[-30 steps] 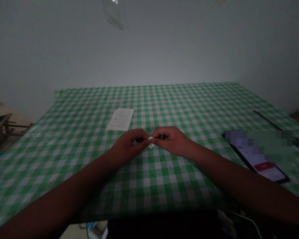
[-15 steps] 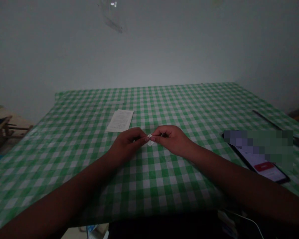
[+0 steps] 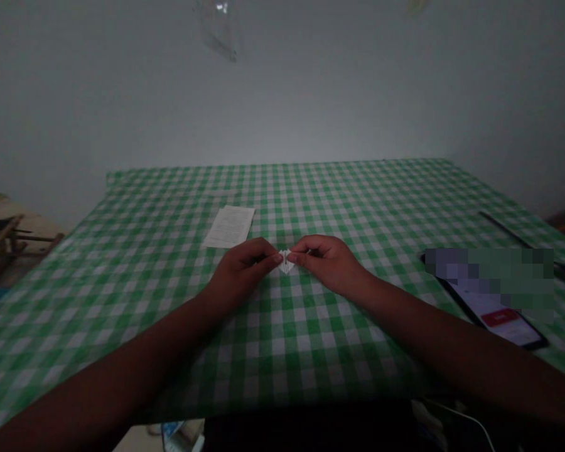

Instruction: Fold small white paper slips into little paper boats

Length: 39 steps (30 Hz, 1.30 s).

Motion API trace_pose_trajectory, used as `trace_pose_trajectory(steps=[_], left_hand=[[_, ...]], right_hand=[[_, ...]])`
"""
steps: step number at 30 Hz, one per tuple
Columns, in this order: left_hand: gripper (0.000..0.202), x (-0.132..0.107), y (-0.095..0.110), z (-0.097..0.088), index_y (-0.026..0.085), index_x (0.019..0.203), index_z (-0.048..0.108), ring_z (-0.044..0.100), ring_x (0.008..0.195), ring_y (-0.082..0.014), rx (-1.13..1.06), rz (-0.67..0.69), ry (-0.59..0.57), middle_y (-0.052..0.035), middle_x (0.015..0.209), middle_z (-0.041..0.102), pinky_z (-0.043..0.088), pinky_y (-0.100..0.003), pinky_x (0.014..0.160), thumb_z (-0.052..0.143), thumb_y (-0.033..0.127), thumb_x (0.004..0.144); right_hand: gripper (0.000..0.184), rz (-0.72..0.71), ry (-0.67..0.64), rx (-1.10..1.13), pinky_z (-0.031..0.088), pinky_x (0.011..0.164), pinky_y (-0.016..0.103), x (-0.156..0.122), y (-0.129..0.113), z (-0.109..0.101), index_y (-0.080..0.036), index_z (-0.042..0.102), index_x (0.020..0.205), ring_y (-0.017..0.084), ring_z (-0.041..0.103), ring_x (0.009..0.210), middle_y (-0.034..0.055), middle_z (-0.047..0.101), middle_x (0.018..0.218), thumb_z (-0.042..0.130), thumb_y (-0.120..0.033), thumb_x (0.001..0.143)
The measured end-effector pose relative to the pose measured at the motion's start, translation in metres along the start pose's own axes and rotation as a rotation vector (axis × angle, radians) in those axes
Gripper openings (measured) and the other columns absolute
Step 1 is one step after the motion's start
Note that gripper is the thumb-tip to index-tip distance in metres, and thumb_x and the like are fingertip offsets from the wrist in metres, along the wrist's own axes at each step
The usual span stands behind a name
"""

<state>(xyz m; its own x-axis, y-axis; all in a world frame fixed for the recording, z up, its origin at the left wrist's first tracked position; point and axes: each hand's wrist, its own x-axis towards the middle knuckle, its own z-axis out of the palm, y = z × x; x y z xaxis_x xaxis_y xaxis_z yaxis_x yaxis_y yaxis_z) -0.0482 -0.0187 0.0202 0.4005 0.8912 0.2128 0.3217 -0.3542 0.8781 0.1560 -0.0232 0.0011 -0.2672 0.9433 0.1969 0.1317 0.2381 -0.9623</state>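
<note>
A small piece of folded white paper (image 3: 287, 266) is pinched between my two hands, just above the checked cloth. My left hand (image 3: 242, 269) grips its left side with thumb and forefinger. On the opposite side, the thumb and forefinger of my right hand (image 3: 332, 262) close on the paper too. A dark slit shows between the fingertips, and the paper comes to a point toward me. The fingers cover its upper sides. Beyond my left hand lie printed paper sheets (image 3: 230, 226).
A green-and-white checked cloth (image 3: 282, 351) covers the table. To the right lies a phone (image 3: 499, 317) with a lit screen, partly pixelated, beside a thin dark rod (image 3: 506, 229). A pale wall (image 3: 282, 94) stands behind. Wooden furniture (image 3: 14, 242) is at the far left.
My fingertips have moved slightly apart. More of the folded paper shows now, with a dark slit opened in its middle. The whole view has shifted a little.
</note>
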Motion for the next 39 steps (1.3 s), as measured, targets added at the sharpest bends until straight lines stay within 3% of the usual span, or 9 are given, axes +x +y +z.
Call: trace_pose_trajectory(steps=[7,17,24,29,35,39], left_hand=[[0.019,0.000,0.000,0.002,0.020,0.075,0.064,0.055,0.075,-0.0142,-0.016,0.035,0.087,0.0014,0.077,0.060,0.042,-0.029,0.071,0.063,0.033,0.089],[0.014,0.002,-0.013,0.005,0.021,0.082,0.072,0.062,0.081,-0.0148,-0.321,-0.107,0.261,-0.0004,0.083,0.069,0.047,-0.030,0.080,0.072,0.035,0.084],[0.015,0.003,-0.005,0.012,0.019,0.079,0.068,0.064,0.072,-0.0127,-0.688,-0.239,0.271,-0.0001,0.076,0.070,0.051,-0.026,0.072,0.077,0.030,0.077],[0.015,0.004,0.000,0.013,0.018,0.077,0.063,0.064,0.063,-0.0105,-0.795,-0.272,0.234,0.0020,0.072,0.068,0.051,-0.024,0.065,0.075,0.026,0.076],[0.022,0.001,0.001,0.012,0.020,0.090,0.055,0.068,0.067,-0.0123,-0.540,-0.140,0.228,0.0018,0.086,0.072,0.054,-0.027,0.070,0.073,0.020,0.077],[0.017,-0.002,-0.002,0.009,0.022,0.099,0.059,0.069,0.072,-0.0144,-0.280,-0.045,0.182,0.0019,0.080,0.071,0.053,-0.028,0.072,0.067,0.022,0.084]], right_hand=[[0.015,-0.007,0.071,0.073,0.047,0.068,0.030,0.001,-0.003,0.002,-0.021,0.070,0.079,0.014,0.060,0.072,-0.0004,0.068,0.078,0.071,-0.036,0.082],[0.011,0.015,0.141,0.201,0.045,0.068,0.029,0.002,-0.006,0.001,-0.022,0.067,0.082,0.013,0.059,0.072,-0.0015,0.066,0.078,0.070,-0.032,0.081],[0.014,0.074,0.165,0.293,0.045,0.063,0.028,0.004,-0.006,0.002,-0.022,0.064,0.079,0.012,0.057,0.066,-0.0023,0.066,0.072,0.071,-0.034,0.079],[0.014,0.090,0.155,0.390,0.046,0.064,0.028,0.004,-0.002,0.003,-0.022,0.063,0.078,0.012,0.059,0.068,-0.0010,0.069,0.075,0.072,-0.033,0.079],[0.015,0.094,0.152,0.342,0.044,0.059,0.026,0.003,0.000,0.004,-0.021,0.061,0.075,0.011,0.057,0.063,-0.0023,0.066,0.070,0.070,-0.032,0.078],[0.014,0.107,0.134,0.346,0.045,0.060,0.026,0.003,-0.002,0.005,-0.021,0.060,0.072,0.010,0.058,0.063,-0.0027,0.066,0.071,0.071,-0.030,0.076]])
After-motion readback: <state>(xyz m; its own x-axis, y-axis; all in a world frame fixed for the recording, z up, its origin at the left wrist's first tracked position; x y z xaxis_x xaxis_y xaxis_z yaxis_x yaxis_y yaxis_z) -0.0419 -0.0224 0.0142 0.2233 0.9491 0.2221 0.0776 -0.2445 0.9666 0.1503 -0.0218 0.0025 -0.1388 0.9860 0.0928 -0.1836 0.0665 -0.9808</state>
